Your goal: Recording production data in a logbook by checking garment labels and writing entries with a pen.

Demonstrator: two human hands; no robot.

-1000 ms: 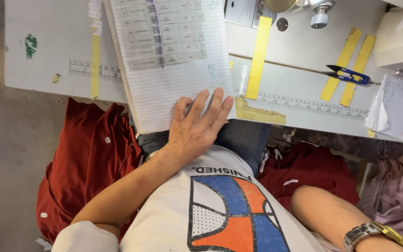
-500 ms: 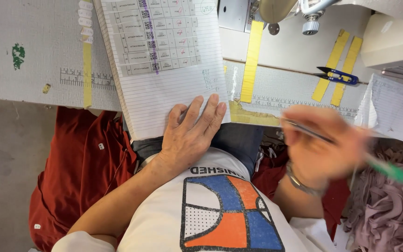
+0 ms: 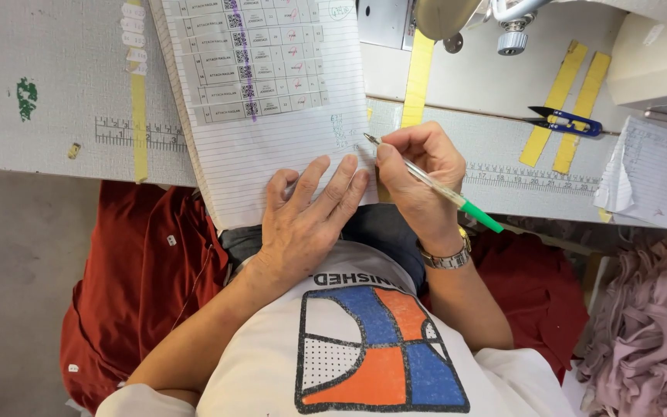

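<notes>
- The lined notebook [image 3: 272, 147] was laid on the counter [image 3: 48, 69], its lower edge hanging over toward the lap.
- The left hand [image 3: 303, 224] was spread flat, fingers wide, on the bottom of the page; that pressure was best kept firm so the sheet could not slide.
- The green-ended pen [image 3: 434, 184] was pinched in the right hand [image 3: 418, 181], tip just at the page's right edge.
- Light strokes would be advised, since the overhanging part was unsupported.

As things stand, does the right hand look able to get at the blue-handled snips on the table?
Probably yes, though not freely: the right hand holds a green pen, so its fingers are occupied. The table between it and the blue-handled snips looks bare.
</notes>
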